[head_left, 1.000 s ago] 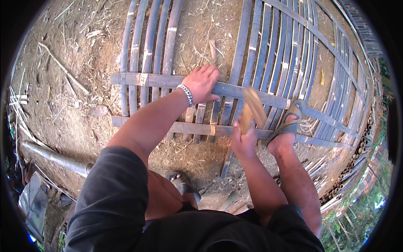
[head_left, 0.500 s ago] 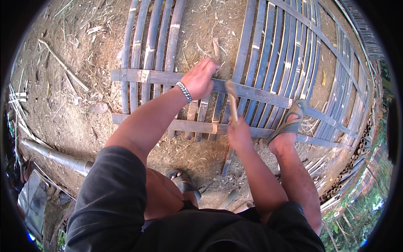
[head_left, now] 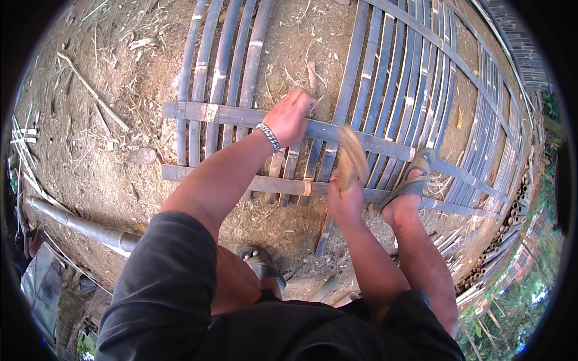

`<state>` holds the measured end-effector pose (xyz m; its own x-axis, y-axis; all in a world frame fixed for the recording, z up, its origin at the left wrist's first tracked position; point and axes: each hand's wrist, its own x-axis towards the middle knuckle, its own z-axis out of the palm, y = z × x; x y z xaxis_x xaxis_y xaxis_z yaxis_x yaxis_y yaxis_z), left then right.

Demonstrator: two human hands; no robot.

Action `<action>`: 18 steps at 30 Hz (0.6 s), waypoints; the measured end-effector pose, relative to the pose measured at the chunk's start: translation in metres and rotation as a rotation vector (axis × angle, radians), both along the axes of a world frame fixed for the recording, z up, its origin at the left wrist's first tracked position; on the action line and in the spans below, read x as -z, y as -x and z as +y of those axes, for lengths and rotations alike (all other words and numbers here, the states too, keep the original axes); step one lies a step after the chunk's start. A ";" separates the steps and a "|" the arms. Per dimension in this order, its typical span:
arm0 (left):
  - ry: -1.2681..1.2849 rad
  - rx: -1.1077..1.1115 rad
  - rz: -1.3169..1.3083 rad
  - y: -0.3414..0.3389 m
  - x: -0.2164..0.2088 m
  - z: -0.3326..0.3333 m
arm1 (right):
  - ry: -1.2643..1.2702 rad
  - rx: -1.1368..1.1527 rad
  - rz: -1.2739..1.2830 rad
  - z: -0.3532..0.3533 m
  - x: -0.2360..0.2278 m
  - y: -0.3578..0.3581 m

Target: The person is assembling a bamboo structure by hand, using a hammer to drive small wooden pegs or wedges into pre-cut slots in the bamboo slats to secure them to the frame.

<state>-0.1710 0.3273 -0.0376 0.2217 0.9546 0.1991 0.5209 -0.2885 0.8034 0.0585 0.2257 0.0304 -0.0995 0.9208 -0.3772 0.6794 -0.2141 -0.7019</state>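
Note:
A bamboo lattice of dark slats [head_left: 372,78] lies on the ground, crossed by flat bamboo rails. My left hand [head_left: 288,117], with a chain bracelet at the wrist, rests over the upper rail [head_left: 235,114]. Its fingers are bent together, and whatever they pinch is hidden. To its right, my right hand [head_left: 346,201] is wrapped round a short wooden tool [head_left: 350,156], whose kind I cannot tell because motion smears it. The tool rises from the fist toward the upper rail, and the fist is above the lower rail [head_left: 289,185].
My sandalled foot [head_left: 415,174] stands on the lattice at the right; the other sandal [head_left: 264,265] is on the dirt. A thick bamboo pole [head_left: 84,225] lies at the left. Bamboo poles [head_left: 503,234] are stacked along the right, and a stick [head_left: 93,90] lies at far left.
The wooden tool has swung slightly right and blurs more broadly. My right hand has shifted a little right and down. My left hand keeps its place at the upper rail.

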 end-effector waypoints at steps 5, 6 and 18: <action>-0.007 -0.058 0.012 -0.001 0.005 -0.002 | 0.116 0.041 -0.177 0.002 0.006 0.002; 0.005 -0.072 0.008 -0.004 0.004 -0.006 | 0.043 0.052 -0.162 0.000 0.000 0.001; 0.150 -0.136 0.316 -0.017 0.004 0.002 | 0.226 0.059 -0.474 0.005 -0.109 -0.092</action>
